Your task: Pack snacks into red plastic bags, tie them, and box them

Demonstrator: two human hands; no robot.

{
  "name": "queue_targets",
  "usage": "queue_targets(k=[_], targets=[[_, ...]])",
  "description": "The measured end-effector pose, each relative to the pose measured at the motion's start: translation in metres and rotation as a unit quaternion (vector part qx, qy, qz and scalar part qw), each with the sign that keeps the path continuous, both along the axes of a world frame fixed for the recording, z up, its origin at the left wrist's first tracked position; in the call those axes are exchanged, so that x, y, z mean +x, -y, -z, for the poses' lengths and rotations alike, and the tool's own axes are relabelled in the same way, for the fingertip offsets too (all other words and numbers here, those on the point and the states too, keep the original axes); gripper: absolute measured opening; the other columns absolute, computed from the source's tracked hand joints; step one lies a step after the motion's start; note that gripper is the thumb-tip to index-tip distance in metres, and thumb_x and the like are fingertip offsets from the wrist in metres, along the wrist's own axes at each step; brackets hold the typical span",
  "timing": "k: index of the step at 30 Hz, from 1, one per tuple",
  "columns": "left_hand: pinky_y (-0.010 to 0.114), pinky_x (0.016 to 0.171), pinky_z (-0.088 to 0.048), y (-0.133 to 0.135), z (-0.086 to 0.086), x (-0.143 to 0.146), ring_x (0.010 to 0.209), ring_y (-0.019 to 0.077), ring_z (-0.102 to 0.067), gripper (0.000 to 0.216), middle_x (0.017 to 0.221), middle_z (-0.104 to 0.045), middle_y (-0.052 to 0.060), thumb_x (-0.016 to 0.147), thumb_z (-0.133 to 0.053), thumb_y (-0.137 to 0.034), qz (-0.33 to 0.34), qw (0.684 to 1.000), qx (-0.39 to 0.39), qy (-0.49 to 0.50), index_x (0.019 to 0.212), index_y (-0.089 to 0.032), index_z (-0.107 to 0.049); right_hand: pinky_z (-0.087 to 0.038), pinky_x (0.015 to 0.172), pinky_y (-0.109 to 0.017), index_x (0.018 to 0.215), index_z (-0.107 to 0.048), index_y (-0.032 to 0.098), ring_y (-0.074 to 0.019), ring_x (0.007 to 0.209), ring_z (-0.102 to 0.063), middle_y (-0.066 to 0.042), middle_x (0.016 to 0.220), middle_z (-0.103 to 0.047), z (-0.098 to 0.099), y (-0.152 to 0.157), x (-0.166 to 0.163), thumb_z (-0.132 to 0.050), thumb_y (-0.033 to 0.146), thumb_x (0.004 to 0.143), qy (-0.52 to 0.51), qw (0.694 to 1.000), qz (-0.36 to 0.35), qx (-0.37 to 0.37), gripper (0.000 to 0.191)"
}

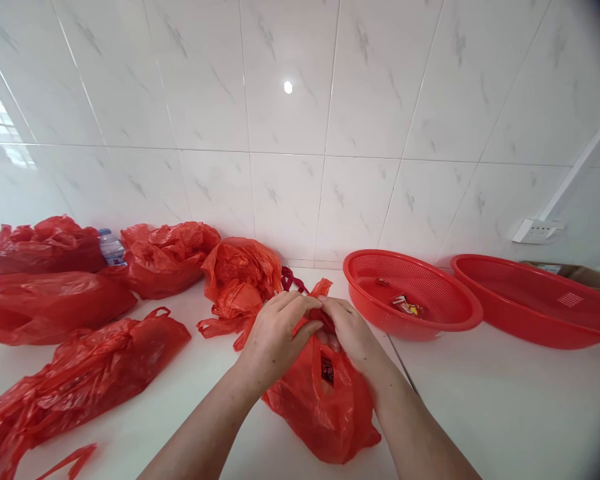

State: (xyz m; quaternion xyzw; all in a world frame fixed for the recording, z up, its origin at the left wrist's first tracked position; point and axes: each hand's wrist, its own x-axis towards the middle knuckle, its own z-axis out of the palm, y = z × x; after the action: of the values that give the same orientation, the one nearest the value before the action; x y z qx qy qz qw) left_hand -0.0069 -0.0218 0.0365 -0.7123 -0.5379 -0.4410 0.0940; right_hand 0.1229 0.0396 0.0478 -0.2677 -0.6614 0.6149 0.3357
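Observation:
In the middle of the white counter lies a red plastic bag (325, 417) with something dark showing through a gap in it. My left hand (280, 330) pinches the gathered top of this bag, thumb and fingers closed. From the other side my right hand (347, 327) grips the same bunched plastic, and the two hands meet at the fingertips. A tip of the plastic sticks up beyond my fingers. What the bag contains is mostly hidden. Just behind my left hand sits a crumpled heap of red plastic bags (243, 273), with a dark red strap (293, 279) beside it.
Several filled red bags (90, 373) cover the left side, with a water bottle (111, 247) among them. At right stand a red colander (370, 313) holding small wrapped packets (407, 306) and a larger red basin (520, 313). A power socket (537, 231) is on the tiled wall.

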Motion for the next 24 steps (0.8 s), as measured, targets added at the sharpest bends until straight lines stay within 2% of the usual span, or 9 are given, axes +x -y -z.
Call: queue_targets(k=[2,4,6,8,12,15,19,21,24], targets=[[0.028,0.067,-0.044,0.001,0.0,-0.005,0.071,0.014,-0.054,0.013,0.074,-0.058,0.001,0.084,-0.049,-0.014,-0.026,1.0,0.003,0.018,0.083,-0.021,-0.06,-0.023,0.041,-0.024,0.065,-0.051,0.019,-0.0079,0.04,-0.03,0.005,0.045,-0.042,0.001,-0.006,0.003,-0.04,0.038,0.086,0.006,1.0,-0.024,0.015,0.031],[0.027,0.063,-0.043,0.003,-0.001,-0.011,0.07,0.0138,-0.053,0.015,0.073,-0.057,0.001,0.085,-0.048,-0.015,-0.045,0.997,0.007,0.055,0.076,-0.02,-0.058,-0.024,0.041,-0.023,0.08,-0.059,0.018,-0.0074,0.04,-0.032,0.004,0.049,-0.047,0.002,-0.012,0.007,-0.042,0.04,0.086,-0.003,0.999,-0.027,0.018,0.029],[0.026,0.063,-0.043,0.005,-0.001,-0.014,0.07,0.0132,-0.053,0.011,0.075,-0.058,0.001,0.085,-0.05,-0.018,-0.056,0.993,0.007,0.1,0.076,-0.019,-0.057,-0.023,0.04,-0.021,0.099,-0.061,0.019,-0.0067,0.039,-0.03,0.005,0.05,-0.048,0.003,-0.016,0.01,-0.042,0.042,0.086,-0.022,1.0,-0.015,0.014,0.033],[0.026,0.062,-0.043,0.005,-0.002,-0.011,0.07,0.0129,-0.053,0.006,0.078,-0.059,0.001,0.082,-0.056,-0.025,-0.056,0.99,-0.002,0.127,0.08,-0.019,-0.057,-0.023,0.04,-0.02,0.109,-0.06,0.02,-0.0067,0.039,-0.03,0.006,0.049,-0.046,0.002,-0.016,0.011,-0.042,0.043,0.086,-0.029,0.999,-0.013,0.012,0.037],[0.027,0.064,-0.043,0.002,-0.001,0.007,0.076,0.0149,-0.055,0.016,0.083,-0.061,0.001,0.074,-0.067,-0.031,-0.035,0.987,-0.051,0.146,0.083,-0.021,-0.058,-0.024,0.039,-0.021,0.106,-0.063,0.02,-0.0079,0.043,-0.035,0.005,0.052,-0.045,0.001,-0.01,0.006,-0.044,0.043,0.085,-0.012,0.999,-0.024,0.018,0.036],[0.028,0.069,-0.043,0.0,0.002,0.016,0.077,0.0143,-0.056,0.005,0.076,-0.062,-0.001,0.08,-0.058,-0.023,-0.014,0.98,-0.079,0.18,0.076,-0.02,-0.056,-0.026,0.04,-0.022,0.107,-0.064,0.02,-0.0083,0.042,-0.035,0.004,0.051,-0.045,0.003,-0.009,0.003,-0.041,0.044,0.087,-0.009,0.999,-0.028,0.032,0.039],[0.026,0.063,-0.041,-0.001,0.007,0.01,0.068,0.0126,-0.052,0.009,0.072,-0.059,-0.002,0.082,-0.052,-0.021,-0.028,0.967,-0.094,0.237,0.073,-0.019,-0.054,-0.032,0.045,-0.023,0.116,-0.06,0.021,-0.0091,0.046,-0.038,0.003,0.058,-0.051,0.0,-0.014,0.011,-0.039,0.046,0.088,-0.017,0.997,-0.05,0.054,0.043],[0.027,0.065,-0.042,-0.001,0.008,0.003,0.073,0.0137,-0.054,0.008,0.079,-0.059,0.0,0.081,-0.053,-0.022,-0.042,0.962,-0.087,0.256,0.074,-0.019,-0.055,-0.037,0.054,-0.025,0.114,-0.061,0.022,-0.01,0.053,-0.043,0.001,0.067,-0.054,-0.004,-0.015,0.019,-0.04,0.044,0.088,-0.014,0.992,-0.098,0.083,0.04],[0.033,0.078,-0.043,-0.001,0.008,-0.005,0.095,0.0188,-0.055,0.006,0.105,-0.06,0.005,0.079,-0.054,-0.022,-0.038,0.957,-0.068,0.28,0.075,-0.019,-0.057,-0.04,0.069,-0.029,0.104,-0.067,0.021,-0.0126,0.067,-0.048,-0.001,0.075,-0.054,-0.009,-0.014,0.029,-0.035,0.042,0.091,0.007,0.974,-0.169,0.149,0.041]])
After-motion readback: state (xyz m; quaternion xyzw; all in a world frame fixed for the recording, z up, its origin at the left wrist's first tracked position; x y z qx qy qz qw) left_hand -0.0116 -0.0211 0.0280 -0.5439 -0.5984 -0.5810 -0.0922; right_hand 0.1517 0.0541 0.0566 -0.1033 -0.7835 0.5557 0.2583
